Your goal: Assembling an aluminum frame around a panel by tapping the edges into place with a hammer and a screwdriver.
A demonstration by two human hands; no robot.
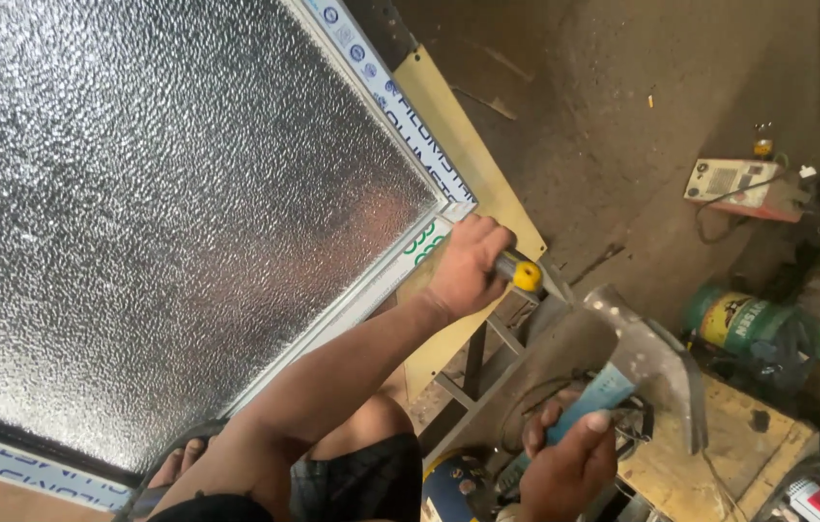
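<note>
My left hand [468, 266] presses a yellow-handled screwdriver [526, 275] at the frame's corner [448, 215]; right hand [564, 464] grips a hammer [622, 372], ready to strike squarely

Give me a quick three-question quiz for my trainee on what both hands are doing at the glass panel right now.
1. True or false: the left hand grips a yellow-ended tool at the corner of the framed textured glass panel.
2. What does the right hand hold? A) a blue-handled tool B) a paintbrush C) nothing
3. Fill in: the right hand is ___ the panel (touching / apart from).
Key: 1 true; 2 A; 3 apart from.
</note>
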